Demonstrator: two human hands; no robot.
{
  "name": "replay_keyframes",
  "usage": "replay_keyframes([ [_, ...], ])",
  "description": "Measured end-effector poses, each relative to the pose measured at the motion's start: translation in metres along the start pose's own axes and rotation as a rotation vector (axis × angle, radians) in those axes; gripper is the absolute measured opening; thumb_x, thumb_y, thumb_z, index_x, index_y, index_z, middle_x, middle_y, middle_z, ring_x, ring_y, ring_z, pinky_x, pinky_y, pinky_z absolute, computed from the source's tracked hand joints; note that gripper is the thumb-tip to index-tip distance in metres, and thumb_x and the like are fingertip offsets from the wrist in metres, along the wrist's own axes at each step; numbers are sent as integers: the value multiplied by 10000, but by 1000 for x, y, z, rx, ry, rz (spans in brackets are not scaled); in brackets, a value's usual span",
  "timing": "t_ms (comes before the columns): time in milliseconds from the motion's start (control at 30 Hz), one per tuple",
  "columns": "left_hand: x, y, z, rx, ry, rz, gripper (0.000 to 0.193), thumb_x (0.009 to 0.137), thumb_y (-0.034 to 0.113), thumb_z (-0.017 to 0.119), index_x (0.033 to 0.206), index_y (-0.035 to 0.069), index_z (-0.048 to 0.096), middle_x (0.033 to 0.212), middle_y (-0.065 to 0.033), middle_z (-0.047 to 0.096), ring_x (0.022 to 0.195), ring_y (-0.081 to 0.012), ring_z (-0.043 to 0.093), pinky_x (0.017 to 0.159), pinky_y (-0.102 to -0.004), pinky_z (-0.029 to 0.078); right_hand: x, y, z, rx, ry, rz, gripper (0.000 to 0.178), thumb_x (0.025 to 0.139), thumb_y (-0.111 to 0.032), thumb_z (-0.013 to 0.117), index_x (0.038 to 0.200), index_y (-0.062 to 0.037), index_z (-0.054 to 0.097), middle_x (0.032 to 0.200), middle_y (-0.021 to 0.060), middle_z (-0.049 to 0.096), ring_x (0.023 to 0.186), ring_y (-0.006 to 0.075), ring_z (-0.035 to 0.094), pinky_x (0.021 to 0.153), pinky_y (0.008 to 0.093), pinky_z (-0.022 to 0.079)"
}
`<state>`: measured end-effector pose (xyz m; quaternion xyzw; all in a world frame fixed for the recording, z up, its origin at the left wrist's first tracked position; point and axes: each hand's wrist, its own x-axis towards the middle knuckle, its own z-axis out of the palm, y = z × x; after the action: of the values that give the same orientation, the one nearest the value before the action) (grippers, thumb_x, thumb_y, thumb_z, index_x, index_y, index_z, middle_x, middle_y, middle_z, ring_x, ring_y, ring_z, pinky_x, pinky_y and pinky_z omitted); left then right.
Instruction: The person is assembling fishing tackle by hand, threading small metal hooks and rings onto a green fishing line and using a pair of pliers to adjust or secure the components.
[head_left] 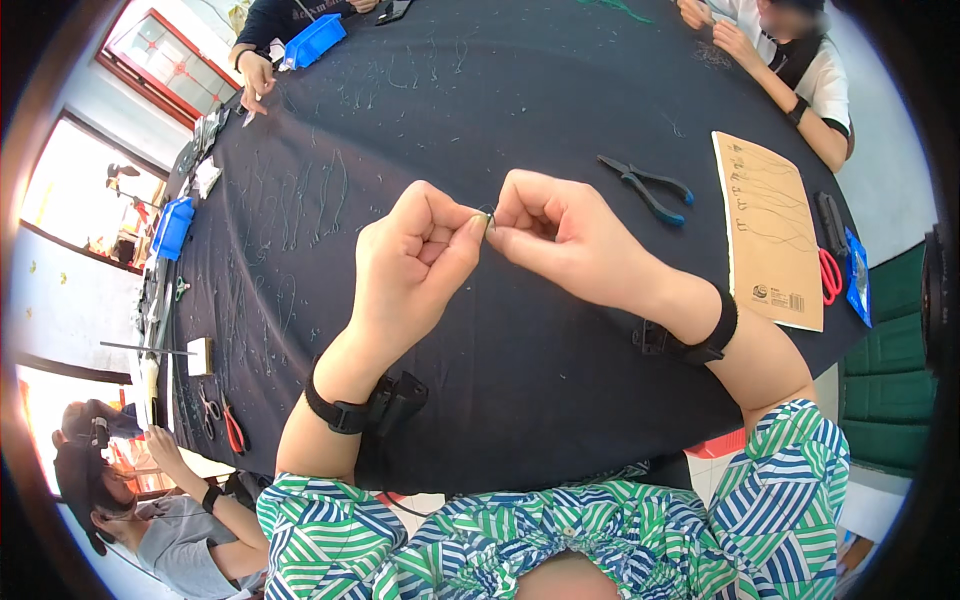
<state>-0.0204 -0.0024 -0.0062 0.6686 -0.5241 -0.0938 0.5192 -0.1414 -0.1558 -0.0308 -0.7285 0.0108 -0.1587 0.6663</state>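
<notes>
My left hand and my right hand meet above the middle of the dark cloth, closed in fingertip pinches. Between the fingertips is a thin dark thread, mostly hidden by the fingers; whether anything is tied to it is too small to tell. Pliers with blue-tipped handles lie right of my right hand. Further right is a brown notebook with several small dark hook-like pieces and fine threads laid on it.
The table's black cloth carries many loose fine threads at left. Red scissors and a blue packet lie by the notebook. Red-handled pliers lie near left. Blue bins stand at the far edges. Other people sit around the table.
</notes>
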Motion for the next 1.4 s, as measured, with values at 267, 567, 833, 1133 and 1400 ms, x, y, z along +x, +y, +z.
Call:
replay_keyframes([
  [267, 1, -6, 4, -40, 84, -32, 97, 913, 8, 645, 846, 10, 575, 588, 58, 499, 559, 15, 400, 517, -173, 354, -1, -11, 4, -531, 130, -493, 79, 780, 12, 691, 803, -23, 625, 646, 27, 564, 541, 103, 485, 502, 247, 379],
  [567, 2, 3, -3, 168, -59, 16, 109, 862, 24, 698, 826, 29, 595, 564, 21, 501, 525, -14, 429, 514, -191, 369, 5, -14, -10, -522, 221, -514, 72, 848, -45, 719, 909, -41, 681, 735, -10, 603, 550, 33, 417, 511, 216, 358],
  [833, 1, 3, 0, 73, 29, 54, 111, 879, 21, 697, 829, 17, 598, 578, 46, 509, 536, 1, 407, 513, -178, 360, 5, -7, -10, -24, 48, -20, 99, 941, -138, 653, 922, -47, 620, 711, -85, 496, 631, -7, 403, 562, 186, 323],
  [1133, 2, -4, 4, -1, 96, 31, 72, 899, 4, 671, 859, 4, 611, 596, 69, 484, 563, 10, 380, 516, -173, 339, -1, -16, -1, -639, 121, -614, 109, 809, -79, 675, 823, -41, 573, 695, 86, 575, 586, 229, 580, 549, 333, 447],
  [1400, 2, 7, -2, 151, -15, 96, 73, 855, 7, 716, 859, 11, 643, 601, 16, 565, 544, -9, 458, 512, -181, 367, 2, -21, -10, -547, 232, -541, 84, 828, 9, 708, 887, -41, 674, 698, -16, 563, 534, 31, 395, 483, 232, 304],
])
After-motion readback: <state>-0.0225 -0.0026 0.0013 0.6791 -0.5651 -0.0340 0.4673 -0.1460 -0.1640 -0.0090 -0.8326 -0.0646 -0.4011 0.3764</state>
